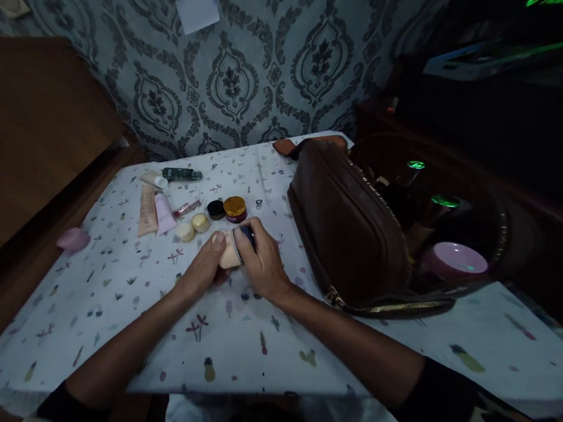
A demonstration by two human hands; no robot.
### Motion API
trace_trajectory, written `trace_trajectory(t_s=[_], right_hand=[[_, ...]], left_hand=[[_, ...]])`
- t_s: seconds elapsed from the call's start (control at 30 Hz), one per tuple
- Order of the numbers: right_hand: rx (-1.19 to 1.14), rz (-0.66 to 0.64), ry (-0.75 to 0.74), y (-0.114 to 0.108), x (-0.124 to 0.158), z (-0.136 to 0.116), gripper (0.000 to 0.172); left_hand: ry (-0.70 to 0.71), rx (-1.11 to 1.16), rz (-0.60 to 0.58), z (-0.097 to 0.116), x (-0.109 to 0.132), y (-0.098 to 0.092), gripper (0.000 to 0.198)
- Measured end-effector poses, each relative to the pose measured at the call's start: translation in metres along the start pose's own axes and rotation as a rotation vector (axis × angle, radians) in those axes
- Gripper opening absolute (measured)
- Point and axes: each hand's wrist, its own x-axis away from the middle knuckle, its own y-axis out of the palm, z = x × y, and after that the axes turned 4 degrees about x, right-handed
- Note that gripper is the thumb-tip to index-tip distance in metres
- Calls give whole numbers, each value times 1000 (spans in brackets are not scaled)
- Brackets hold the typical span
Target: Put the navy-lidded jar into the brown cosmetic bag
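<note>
Between my two hands, just over the table, is a cream-coloured cosmetic jar (pixel 231 254) with a dark blue lid. My left hand (pixel 204 263) grips its pale body, thumb on top. The fingers of my right hand (pixel 265 261) wrap round the lid end. Close beyond stand a gold-lidded jar (pixel 235 209) and a small black jar (pixel 216 209). Two small pale yellow pots (pixel 200 222) lie to the left of these. Further left are a lilac tube (pixel 164 213), a beige tube (pixel 148 210), a slim lip gloss tube (pixel 186 208) and a dark green tube (pixel 181 174).
A brown cosmetic bag (pixel 346 218) lies unzipped on the right, with a pink jar (pixel 457 259) and green-lit bottle tops inside. A pink sponge-like piece (pixel 73 239) sits by the left edge of the patterned tablecloth (pixel 148 331). Wooden furniture (pixel 31 144) borders the left.
</note>
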Motion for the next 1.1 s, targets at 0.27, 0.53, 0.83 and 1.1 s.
trace_trajectory(t_s=[0.27, 0.53, 0.83, 1.1], right_hand=[[-66, -37, 148, -1, -6, 4, 38], [-77, -49, 206, -3, -8, 4, 38], [-110, -22, 280, -1, -8, 6, 41], [-3, -48, 131, -4, -1, 1, 30]], left_hand=[[-216, 226, -75, 3, -1, 4, 75], [216, -15, -45, 0, 5, -2, 48], [711, -734, 135, -23, -1, -17, 58], [184, -108, -64, -9, 6, -2, 61]])
